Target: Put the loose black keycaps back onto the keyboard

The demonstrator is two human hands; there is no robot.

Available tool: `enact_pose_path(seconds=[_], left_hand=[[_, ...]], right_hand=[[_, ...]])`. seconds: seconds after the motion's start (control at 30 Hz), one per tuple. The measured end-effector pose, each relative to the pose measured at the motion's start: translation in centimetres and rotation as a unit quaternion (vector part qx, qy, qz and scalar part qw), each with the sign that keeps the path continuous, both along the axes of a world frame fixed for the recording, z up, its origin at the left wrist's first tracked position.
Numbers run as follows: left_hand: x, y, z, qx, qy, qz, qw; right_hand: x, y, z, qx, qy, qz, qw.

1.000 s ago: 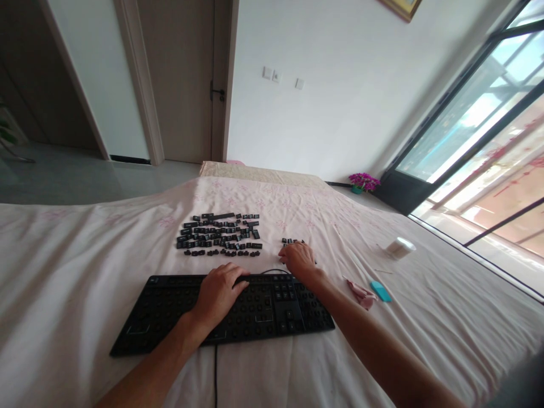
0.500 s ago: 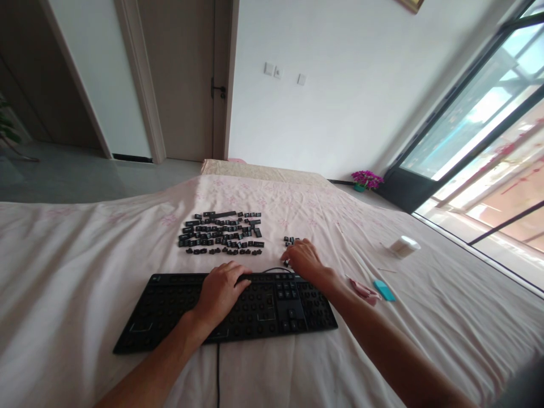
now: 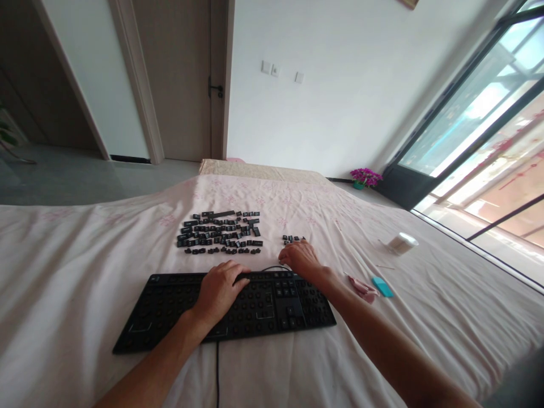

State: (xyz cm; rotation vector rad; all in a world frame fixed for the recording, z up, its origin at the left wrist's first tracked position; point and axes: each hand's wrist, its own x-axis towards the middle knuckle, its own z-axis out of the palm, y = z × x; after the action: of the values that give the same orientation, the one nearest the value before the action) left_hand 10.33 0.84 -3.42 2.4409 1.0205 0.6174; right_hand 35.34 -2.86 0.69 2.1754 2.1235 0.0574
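A black keyboard [image 3: 238, 314] lies across the cloth, most of its keycaps off and the bare key mounts showing. My left hand [image 3: 221, 286] rests on its upper middle, fingers closed over the far edge and thumb toward the keys. Beyond the keyboard's right part, my right hand [image 3: 301, 258] reaches down to the cloth beside a small group of keycaps [image 3: 291, 238]. Its fingers are bent together, and whatever is between the fingertips is hidden. Farther left, many loose black keycaps [image 3: 219, 233] lie in rough rows, with a long space bar [image 3: 222, 214] near the back.
A pink tool-like item [image 3: 363, 289] and a turquoise flat piece [image 3: 383, 287] lie right of my forearm. Past them is a white round container [image 3: 402, 243]. A cable [image 3: 217, 374] runs toward me from under the keyboard. The pink cloth [image 3: 446, 317] is wrinkled.
My right hand has shifted slightly, and the keycap seen under its fingertips before no longer shows there. The left hand keeps its place on the keyboard. The camera view has shifted slightly.
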Motion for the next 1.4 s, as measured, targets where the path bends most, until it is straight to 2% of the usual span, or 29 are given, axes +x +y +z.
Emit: enact_pose_path(seconds=[0.13, 0.23, 0.5, 0.67, 0.77, 0.87, 0.97, 1.13, 1.27, 1.4], left_hand=[[0.0, 0.0, 0.0, 0.000, 0.000, -0.001, 1.000], [0.0, 0.0, 0.0, 0.000, 0.000, 0.001, 1.000], [0.0, -0.1, -0.1, 0.005, 0.002, 0.000, 1.000], [-0.1, 0.0, -0.2, 0.012, 0.003, 0.001, 1.000], [-0.2, 0.0, -0.2, 0.011, -0.002, -0.004, 1.000], [-0.2, 0.0, -0.2, 0.013, 0.000, -0.006, 1.000], [-0.2, 0.0, -0.3, 0.017, 0.003, -0.004, 1.000], [-0.2, -0.1, -0.2, 0.019, 0.006, 0.002, 1.000], [-0.2, -0.1, -0.3, 0.028, 0.007, 0.004, 1.000], [-0.2, 0.0, -0.5, 0.037, 0.006, 0.001, 0.999]], right_hand=[[0.0, 0.4, -0.8, 0.010, -0.001, -0.028, 1.000], [0.0, 0.2, -1.0, 0.017, -0.009, -0.020, 1.000], [-0.9, -0.6, 0.1, -0.002, -0.028, 0.061, 0.998], [-1.4, -1.0, 0.4, 0.013, -0.029, 0.041, 0.999], [-1.5, -3.0, 1.5, 0.033, -0.016, 0.004, 0.999], [-1.9, -6.8, 2.9, 0.064, 0.062, -0.021, 0.996], [-2.7, -10.8, 3.2, 0.073, 0.107, -0.030, 0.991], [-4.1, -14.8, 1.3, 0.063, 0.078, -0.017, 0.995], [-4.6, -15.8, -0.2, 0.080, 0.040, -0.005, 0.996], [-4.8, -16.2, -0.7, 0.097, 0.022, 0.012, 0.995]])
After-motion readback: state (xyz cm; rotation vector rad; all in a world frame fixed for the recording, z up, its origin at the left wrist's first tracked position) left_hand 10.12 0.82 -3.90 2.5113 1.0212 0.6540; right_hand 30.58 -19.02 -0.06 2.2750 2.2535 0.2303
